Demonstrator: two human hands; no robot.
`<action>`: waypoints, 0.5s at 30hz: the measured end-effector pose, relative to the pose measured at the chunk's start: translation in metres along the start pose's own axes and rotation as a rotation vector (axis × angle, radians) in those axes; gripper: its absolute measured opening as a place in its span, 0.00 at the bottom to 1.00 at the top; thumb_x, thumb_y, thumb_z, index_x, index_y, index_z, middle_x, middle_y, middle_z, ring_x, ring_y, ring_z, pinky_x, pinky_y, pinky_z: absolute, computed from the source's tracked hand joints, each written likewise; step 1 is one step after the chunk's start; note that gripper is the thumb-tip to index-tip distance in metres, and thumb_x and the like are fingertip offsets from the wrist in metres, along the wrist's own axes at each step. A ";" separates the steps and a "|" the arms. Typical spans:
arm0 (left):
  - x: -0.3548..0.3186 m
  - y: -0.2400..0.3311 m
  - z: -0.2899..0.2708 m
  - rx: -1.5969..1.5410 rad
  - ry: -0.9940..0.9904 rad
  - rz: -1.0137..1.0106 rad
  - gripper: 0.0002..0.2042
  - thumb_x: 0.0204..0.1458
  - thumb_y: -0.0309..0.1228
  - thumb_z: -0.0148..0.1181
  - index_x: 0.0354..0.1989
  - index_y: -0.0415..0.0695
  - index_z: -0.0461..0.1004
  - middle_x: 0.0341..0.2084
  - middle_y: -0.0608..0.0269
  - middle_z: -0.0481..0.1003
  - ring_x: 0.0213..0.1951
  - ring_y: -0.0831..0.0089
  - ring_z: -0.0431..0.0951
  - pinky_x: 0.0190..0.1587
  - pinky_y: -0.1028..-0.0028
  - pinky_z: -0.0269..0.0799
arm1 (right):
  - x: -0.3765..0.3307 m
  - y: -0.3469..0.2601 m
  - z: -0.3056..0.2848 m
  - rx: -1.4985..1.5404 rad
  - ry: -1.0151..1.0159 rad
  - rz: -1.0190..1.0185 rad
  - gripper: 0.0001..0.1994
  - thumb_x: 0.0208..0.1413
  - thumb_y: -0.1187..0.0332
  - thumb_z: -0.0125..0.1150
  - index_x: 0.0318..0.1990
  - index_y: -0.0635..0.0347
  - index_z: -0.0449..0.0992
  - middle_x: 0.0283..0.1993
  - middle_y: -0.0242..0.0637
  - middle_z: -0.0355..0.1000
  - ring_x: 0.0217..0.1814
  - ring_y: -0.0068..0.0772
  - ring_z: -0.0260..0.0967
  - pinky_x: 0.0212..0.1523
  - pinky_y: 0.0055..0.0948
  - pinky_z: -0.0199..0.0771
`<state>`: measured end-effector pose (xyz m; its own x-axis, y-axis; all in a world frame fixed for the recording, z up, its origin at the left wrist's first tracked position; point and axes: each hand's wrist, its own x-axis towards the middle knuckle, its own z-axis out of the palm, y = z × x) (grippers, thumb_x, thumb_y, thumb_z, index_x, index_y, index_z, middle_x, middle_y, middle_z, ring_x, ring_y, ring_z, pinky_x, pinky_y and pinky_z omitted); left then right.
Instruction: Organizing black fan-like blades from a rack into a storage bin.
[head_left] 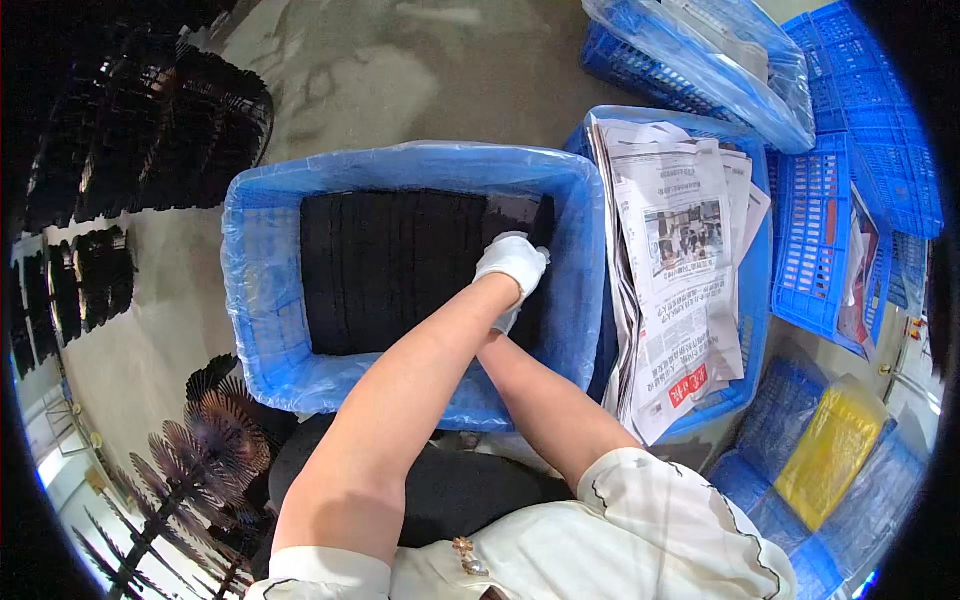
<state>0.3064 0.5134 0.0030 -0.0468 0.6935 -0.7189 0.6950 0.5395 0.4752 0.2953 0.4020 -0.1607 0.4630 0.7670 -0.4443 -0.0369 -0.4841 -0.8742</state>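
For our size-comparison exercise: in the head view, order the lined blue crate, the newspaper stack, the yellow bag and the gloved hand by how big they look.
1. Lined blue crate
2. Newspaper stack
3. Yellow bag
4. Gloved hand

The bag sits near the fisheye rim, so its look against the hand is less sure.

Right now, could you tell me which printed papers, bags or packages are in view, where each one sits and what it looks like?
Newspaper stack: in the blue crate right of the hands, grey-white sheets with photos and red marks.
Yellow package: lower right, flat, in a blue crate.
Clear plastic bag: top right, over a blue crate.
Blue liner bag: lining the centre crate of black pieces.
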 end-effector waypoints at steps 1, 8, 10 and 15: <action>0.000 0.000 0.001 -0.006 -0.001 -0.004 0.21 0.53 0.39 0.56 0.53 0.41 0.75 0.45 0.46 0.79 0.47 0.45 0.78 0.52 0.57 0.74 | 0.000 0.001 0.000 -0.020 0.000 0.002 0.30 0.65 0.60 0.43 0.71 0.62 0.49 0.76 0.48 0.44 0.74 0.49 0.49 0.71 0.32 0.51; -0.012 0.014 0.020 -0.109 0.038 -0.041 0.21 0.54 0.41 0.56 0.48 0.35 0.73 0.43 0.44 0.78 0.45 0.47 0.79 0.52 0.59 0.72 | 0.004 0.008 -0.010 -0.150 0.022 0.013 0.31 0.64 0.61 0.45 0.71 0.63 0.49 0.75 0.51 0.43 0.74 0.52 0.50 0.70 0.34 0.52; -0.018 0.016 0.027 -0.147 0.174 -0.030 0.14 0.54 0.38 0.57 0.39 0.38 0.75 0.35 0.45 0.80 0.38 0.47 0.81 0.45 0.58 0.76 | 0.005 0.008 -0.012 -0.183 0.031 0.015 0.31 0.63 0.61 0.46 0.71 0.64 0.49 0.75 0.52 0.42 0.73 0.53 0.50 0.70 0.35 0.52; -0.011 0.003 0.035 -0.138 0.029 -0.070 0.21 0.57 0.44 0.53 0.46 0.36 0.75 0.36 0.49 0.81 0.41 0.47 0.81 0.54 0.54 0.69 | 0.011 0.005 -0.015 -0.271 0.031 0.007 0.32 0.62 0.61 0.47 0.70 0.65 0.49 0.75 0.54 0.41 0.73 0.55 0.51 0.70 0.36 0.53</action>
<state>0.3344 0.4909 -0.0052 -0.1133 0.6645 -0.7387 0.5847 0.6457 0.4912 0.3134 0.4010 -0.1673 0.4909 0.7518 -0.4402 0.1958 -0.5875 -0.7852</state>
